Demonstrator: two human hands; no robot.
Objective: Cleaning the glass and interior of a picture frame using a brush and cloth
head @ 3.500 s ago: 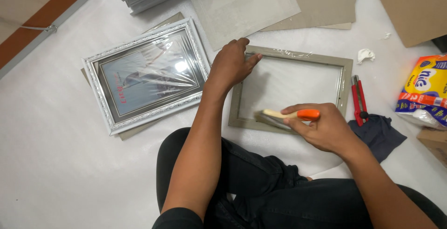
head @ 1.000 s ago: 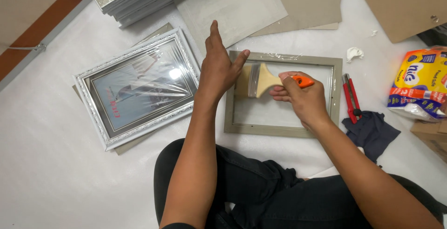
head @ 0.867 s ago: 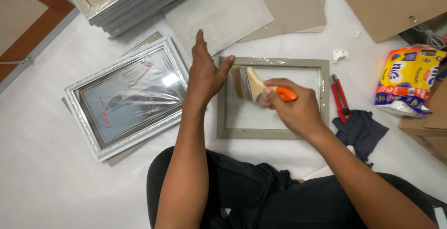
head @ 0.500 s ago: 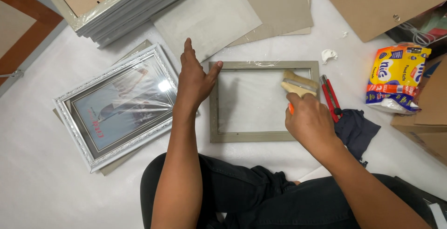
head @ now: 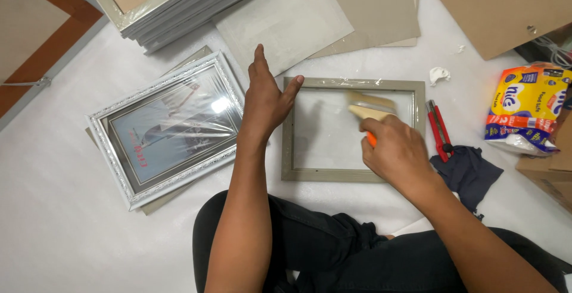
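Observation:
A grey-green picture frame [head: 289,138] with a glass pane lies flat on the white sheet in front of my knees. My left hand [head: 266,99] rests open on the frame's upper left corner, fingers spread, pinning it down. My right hand [head: 397,150] grips a paintbrush [head: 370,106] with an orange handle; its pale bristles lie blurred on the glass near the frame's upper right part. Most of the handle is hidden inside my fist.
A silver ornate frame [head: 168,127] wrapped in plastic lies to the left. A stack of frames [head: 179,4] and grey backing boards [head: 286,22] sit at the back. A red utility knife [head: 439,130], dark cloth [head: 469,173] and a yellow snack bag [head: 524,109] lie right.
The brush swept from the frame's left side across the glass to the upper right. My left hand stayed on the frame's left edge. The camera view shifted slightly.

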